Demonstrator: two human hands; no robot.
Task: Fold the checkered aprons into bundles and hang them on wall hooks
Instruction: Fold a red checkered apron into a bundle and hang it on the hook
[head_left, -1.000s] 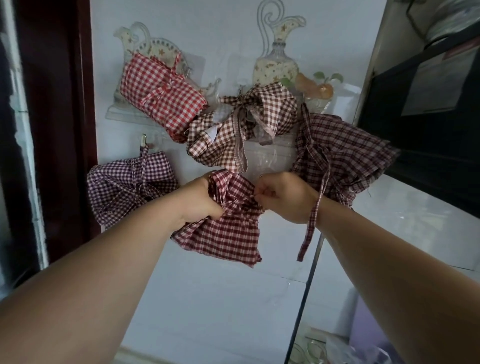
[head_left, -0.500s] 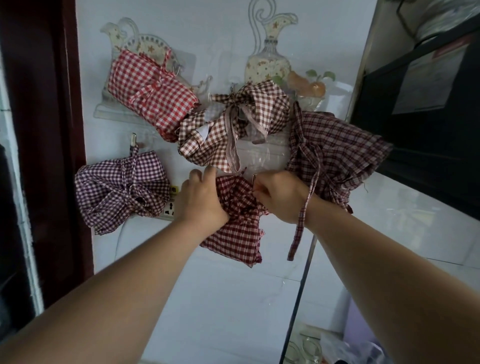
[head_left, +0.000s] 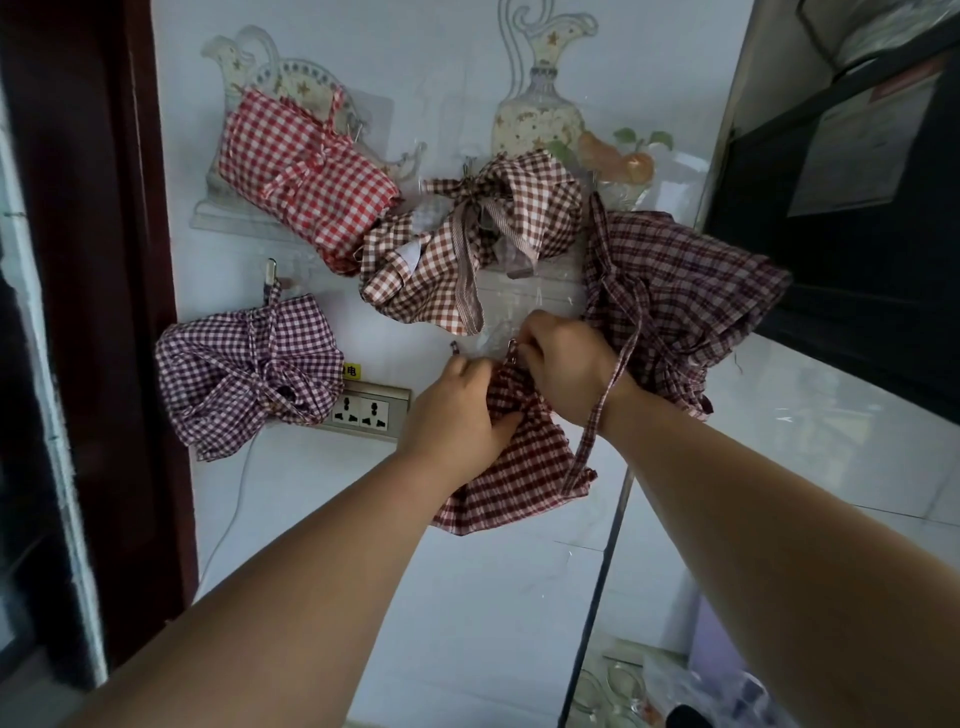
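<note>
The dark red checkered bundle (head_left: 511, 478) sits against the wall just right of the socket (head_left: 363, 410). The left hand (head_left: 452, 410) has its fingers clamped on the gathered top, and the right hand (head_left: 566, 364) pinches it beside the hook (head_left: 511, 353). The purple bundle (head_left: 244, 369) hangs left of the socket.

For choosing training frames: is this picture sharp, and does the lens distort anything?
Head view: the red checkered bundle is fairly sharp; the wide lens bends the door frame and stretches the forearms; light is soft, with sheen on the right wall tiles.
</note>
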